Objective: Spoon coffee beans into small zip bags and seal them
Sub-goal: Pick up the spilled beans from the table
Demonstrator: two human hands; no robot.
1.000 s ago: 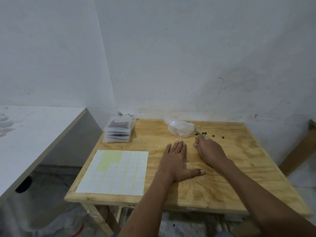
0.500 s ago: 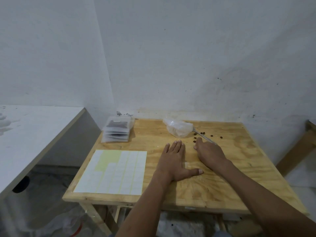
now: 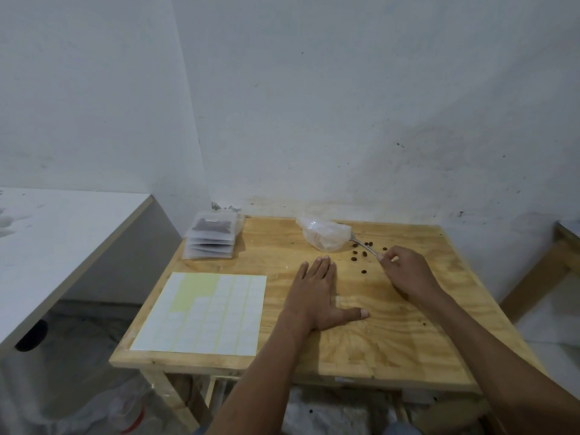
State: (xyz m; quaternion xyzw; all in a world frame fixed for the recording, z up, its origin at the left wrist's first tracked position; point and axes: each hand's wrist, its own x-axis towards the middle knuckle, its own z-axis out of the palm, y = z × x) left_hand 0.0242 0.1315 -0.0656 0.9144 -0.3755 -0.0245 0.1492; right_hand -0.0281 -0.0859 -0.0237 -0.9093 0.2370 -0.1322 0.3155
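- Right now the fingers (image 3: 393,258) of the right hand (image 3: 408,273) are curled in a pinch on the end of the spoon (image 3: 364,245), whose thin metal handle runs up and left from the fingertips towards the clear plastic bag (image 3: 324,237) at the back of the table.
- Whether the spoon's bowl lies inside that bag or only under its edge I cannot tell; the crumpled plastic hides it.
- The left hand (image 3: 317,293) lies flat on the wood, fingers straight and close together, thumb stretched out to the right, holding nothing.
- Loose coffee beans (image 3: 361,255) are scattered on the wood between the bag and the right hand, some just beside the spoon handle, one a little nearer the person.
- A stack of small zip bags (image 3: 213,240) sits at the back left corner, well apart from both hands; the top one shows a dark filling, so I judge several are already packed.
- A sheet of white labels (image 3: 207,312) lies at the front left of the wooden table (image 3: 392,340), partly peeled.
- The step in hand looks like taking up the spoon for another scoop.
- No empty zip bag is clearly visible near the hands, so the next move probably calls for the left hand to fetch one and hold its mouth open, while the right keeps the spoon level.
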